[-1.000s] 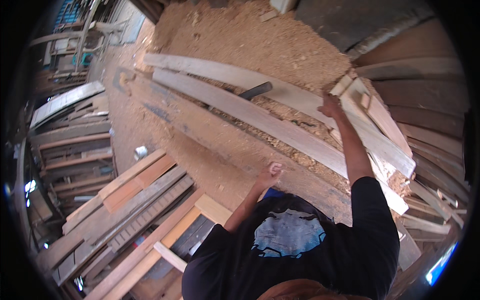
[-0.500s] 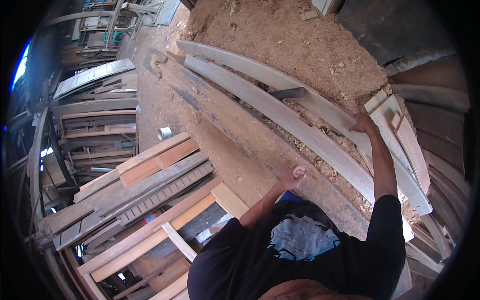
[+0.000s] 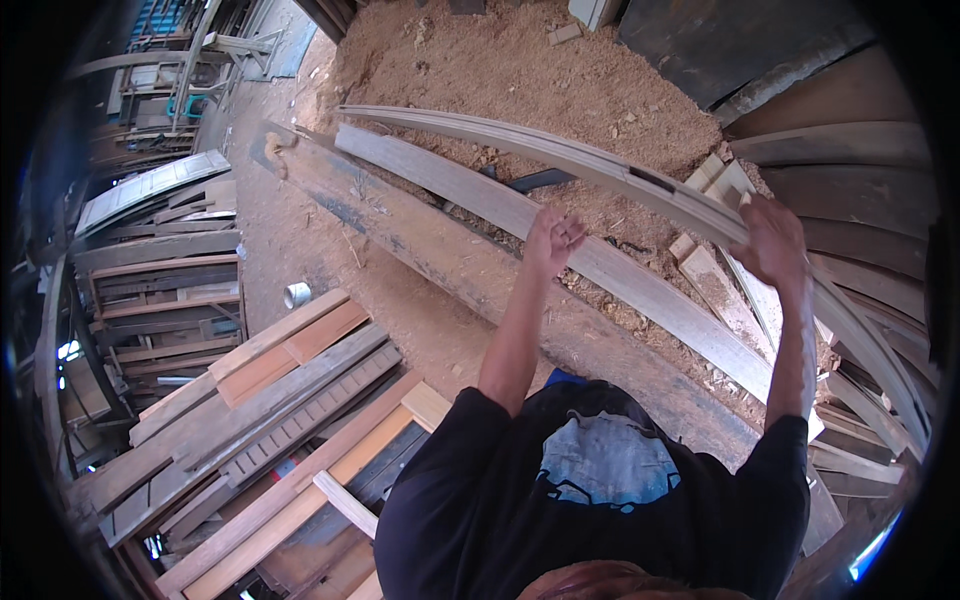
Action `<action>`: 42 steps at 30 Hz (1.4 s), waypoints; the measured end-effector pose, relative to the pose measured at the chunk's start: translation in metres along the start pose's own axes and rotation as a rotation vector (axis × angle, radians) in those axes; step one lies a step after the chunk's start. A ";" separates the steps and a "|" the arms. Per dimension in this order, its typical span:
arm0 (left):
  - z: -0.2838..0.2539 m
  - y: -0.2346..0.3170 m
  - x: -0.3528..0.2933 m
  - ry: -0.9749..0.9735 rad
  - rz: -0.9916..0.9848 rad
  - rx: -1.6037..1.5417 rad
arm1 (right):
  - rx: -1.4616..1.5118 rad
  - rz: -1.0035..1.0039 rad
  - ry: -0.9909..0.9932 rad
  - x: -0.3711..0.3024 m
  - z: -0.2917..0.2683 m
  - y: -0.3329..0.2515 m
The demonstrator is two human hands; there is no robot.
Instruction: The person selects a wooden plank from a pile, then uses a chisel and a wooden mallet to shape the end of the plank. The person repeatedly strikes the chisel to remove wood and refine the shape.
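Observation:
My right hand [image 3: 774,242] grips a long wooden plank [image 3: 560,150] near its right part. Raised on edge, this plank shows a grooved narrow side with a dark slot cut into it. My left hand [image 3: 554,240] holds nothing; its fingers are apart and partly bent, just above a second pale plank [image 3: 660,292]. That second plank lies lengthwise beside a thick, worn, dark-stained beam [image 3: 420,232] in front of me. A short dark bar [image 3: 542,181] shows between the two planks.
Sawdust [image 3: 480,70] covers the ground beyond the planks. Pale offcuts [image 3: 715,290] lie by my right hand. Stacked boards [image 3: 290,400] and a wooden frame [image 3: 350,460] fill the near left, with a white cup-like container [image 3: 297,295] behind. Dark slabs [image 3: 830,205] stand at right.
My right hand has taken hold of the far plank and lifted and turned it onto its edge. My left hand has moved forward and its fingers have opened.

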State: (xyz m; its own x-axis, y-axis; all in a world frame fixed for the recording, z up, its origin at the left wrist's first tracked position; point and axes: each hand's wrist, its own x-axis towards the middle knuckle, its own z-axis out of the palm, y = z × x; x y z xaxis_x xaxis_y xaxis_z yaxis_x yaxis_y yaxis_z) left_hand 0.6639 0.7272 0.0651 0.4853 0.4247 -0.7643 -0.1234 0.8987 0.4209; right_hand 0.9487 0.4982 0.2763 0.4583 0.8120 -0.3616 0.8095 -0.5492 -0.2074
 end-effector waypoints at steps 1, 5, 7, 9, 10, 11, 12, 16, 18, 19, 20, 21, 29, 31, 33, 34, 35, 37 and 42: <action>0.017 0.006 0.005 0.035 -0.010 -0.065 | -0.032 0.028 -0.003 -0.022 -0.013 -0.009; 0.055 0.011 0.030 -0.022 -0.027 -0.481 | 0.019 0.021 0.041 -0.095 -0.019 -0.039; 0.048 0.002 0.046 0.034 0.058 -0.549 | 0.055 0.054 0.053 -0.122 0.011 -0.051; 0.019 -0.025 0.044 0.183 0.197 -0.416 | 0.169 0.140 -0.031 -0.139 0.049 -0.056; 0.005 -0.036 0.043 0.098 0.209 -0.403 | 0.238 0.177 -0.041 -0.148 0.068 -0.058; -0.010 -0.049 0.038 0.108 0.162 -0.397 | 0.254 0.162 -0.080 -0.160 0.084 -0.056; -0.018 -0.059 0.037 0.092 0.132 -0.417 | 0.343 0.148 -0.038 -0.175 0.097 -0.054; -0.031 -0.089 -0.009 0.102 0.082 -0.457 | 0.517 0.299 -0.198 -0.228 0.141 -0.049; -0.022 -0.095 -0.034 -0.036 0.079 -0.428 | 0.485 0.304 -0.323 -0.242 0.160 -0.046; -0.016 -0.096 -0.043 0.027 0.080 -0.420 | 0.443 0.310 -0.352 -0.248 0.168 -0.045; -0.013 -0.097 -0.052 0.053 0.092 -0.411 | 0.481 0.306 -0.330 -0.255 0.175 -0.043; -0.011 -0.099 -0.058 0.058 0.112 -0.391 | 0.500 0.281 -0.306 -0.259 0.181 -0.043; -0.072 -0.118 -0.074 0.017 0.198 -0.400 | 0.627 0.261 -0.356 -0.292 0.211 -0.049; -0.088 -0.121 -0.090 0.026 0.149 -0.430 | 0.653 0.223 -0.311 -0.302 0.221 -0.051; -0.098 -0.128 -0.109 -0.026 0.182 -0.393 | 0.649 0.192 -0.300 -0.312 0.232 -0.048; -0.101 -0.133 -0.117 0.019 0.155 -0.385 | 0.662 0.176 -0.285 -0.317 0.236 -0.045; -0.104 -0.139 -0.125 0.054 0.137 -0.368 | 0.661 0.165 -0.274 -0.323 0.240 -0.042; -0.113 -0.154 -0.133 0.119 0.191 -0.410 | 0.643 0.135 -0.288 -0.332 0.246 -0.032; -0.153 -0.181 -0.141 0.317 0.091 0.014 | 0.524 0.080 -0.322 -0.340 0.269 -0.013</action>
State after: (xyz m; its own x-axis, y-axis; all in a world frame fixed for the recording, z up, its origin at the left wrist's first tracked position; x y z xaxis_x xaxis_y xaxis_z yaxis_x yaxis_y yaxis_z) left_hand 0.4856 0.5214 0.0221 0.1786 0.5179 -0.8366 -0.1412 0.8549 0.4992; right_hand 0.6835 0.1758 0.1576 0.3101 0.7086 -0.6338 0.4515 -0.6965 -0.5577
